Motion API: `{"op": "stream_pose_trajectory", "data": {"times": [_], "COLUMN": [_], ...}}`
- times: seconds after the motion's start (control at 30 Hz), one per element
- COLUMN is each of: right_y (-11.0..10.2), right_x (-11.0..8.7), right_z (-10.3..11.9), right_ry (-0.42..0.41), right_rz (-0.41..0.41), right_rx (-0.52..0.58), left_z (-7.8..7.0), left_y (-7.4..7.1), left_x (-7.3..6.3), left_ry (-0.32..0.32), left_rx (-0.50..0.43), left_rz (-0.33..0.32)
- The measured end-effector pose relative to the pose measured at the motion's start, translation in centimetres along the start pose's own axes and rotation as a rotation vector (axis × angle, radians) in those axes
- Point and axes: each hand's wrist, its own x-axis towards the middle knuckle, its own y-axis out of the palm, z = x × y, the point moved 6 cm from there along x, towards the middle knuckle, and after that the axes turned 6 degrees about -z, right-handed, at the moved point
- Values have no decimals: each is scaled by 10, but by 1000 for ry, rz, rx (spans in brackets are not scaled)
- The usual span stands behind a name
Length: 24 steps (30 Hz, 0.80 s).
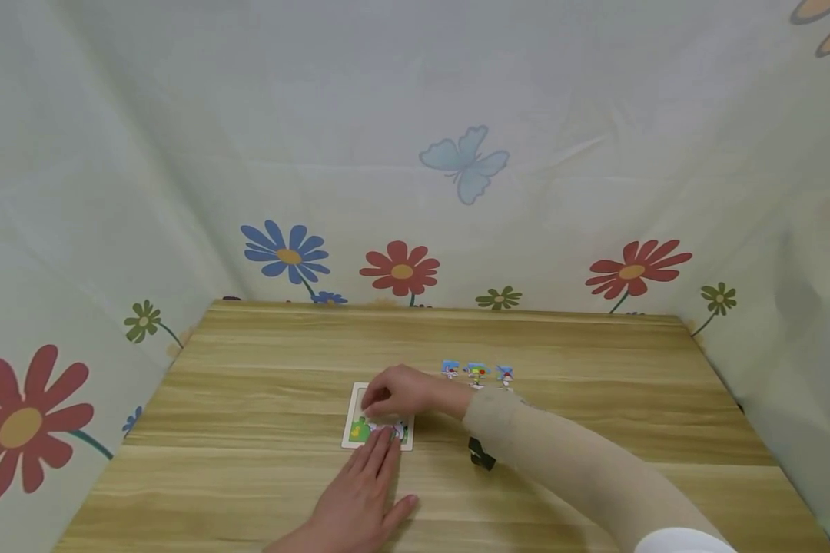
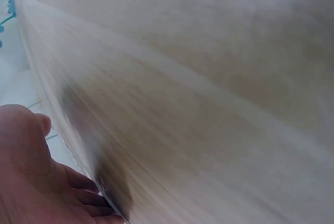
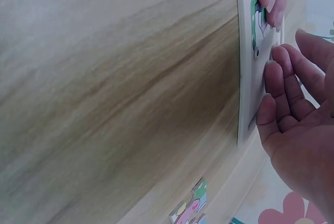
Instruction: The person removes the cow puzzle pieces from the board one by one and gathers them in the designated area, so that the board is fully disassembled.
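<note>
The puzzle tray [image 1: 356, 445] lies before you on the wooden table [image 1: 249, 369], seemingly part-filled: fitted pieces [image 1: 360, 430] sit along its six o'clock side, while what shows of its twelve o'clock side looks bare. Your left hand [image 1: 360, 491], at six o'clock, rests straight fingers there, gripping nothing. Your right hand [image 1: 404, 390] arches bent fingers over the far half; whether they hold a piece, you cannot tell. Loose pieces [image 1: 476, 370] at two o'clock appear left to place.

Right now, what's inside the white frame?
Colourful puzzle pieces show at the near side of the frame. What the left hand and right hand cover cannot be seen.
</note>
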Motion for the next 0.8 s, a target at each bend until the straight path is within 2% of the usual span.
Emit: {"op": "stream_pose_trajectory", "data": {"times": [0.5, 0.67, 0.8], "right_y": [10, 9, 8], "right_x": [2, 3, 2], "right_z": [12, 11, 8], "right_ry": [-29, -29, -10], "right_rz": [49, 23, -4], "right_rx": [12, -6, -16], "left_z": [-1, -1, -1], "left_y": [1, 1, 2], "left_x": [-1, -1, -2], "left_ry": [5, 20, 17], "left_rx": [6, 27, 30], "left_rz": [-8, -35, -25]}}
